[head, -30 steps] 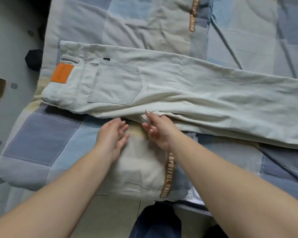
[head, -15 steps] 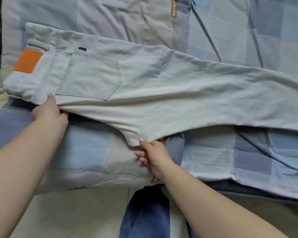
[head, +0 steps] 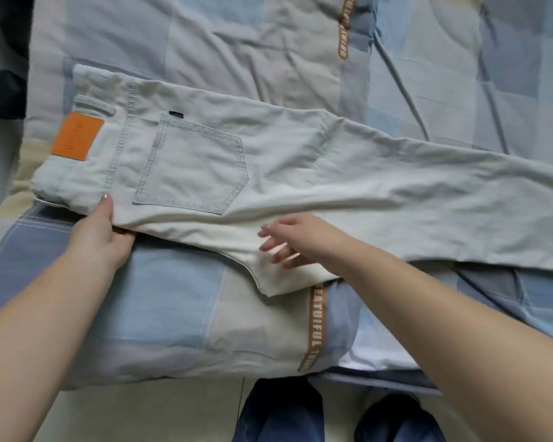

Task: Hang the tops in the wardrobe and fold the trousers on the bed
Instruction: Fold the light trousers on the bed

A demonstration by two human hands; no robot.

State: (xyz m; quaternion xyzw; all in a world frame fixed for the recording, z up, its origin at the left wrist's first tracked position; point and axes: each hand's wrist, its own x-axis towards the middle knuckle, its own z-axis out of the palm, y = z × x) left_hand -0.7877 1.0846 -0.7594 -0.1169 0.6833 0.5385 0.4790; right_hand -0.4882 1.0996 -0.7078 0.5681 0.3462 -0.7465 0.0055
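Trousers (head: 300, 173) lie halved lengthwise near the bed's (head: 147, 301) front edge. My left hand (head: 101, 237) now pinches the waist edge; my right hand (head: 296, 240) has let go of the crotch, fingers (head: 270, 247) released, smoothing. Next: the crosswise fold.

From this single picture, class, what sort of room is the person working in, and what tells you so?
Most likely a bedroom. Pale trousers lie flat on a bed covered by a patchwork quilt in blue and cream, and a tiled floor shows at the bed's near edge.
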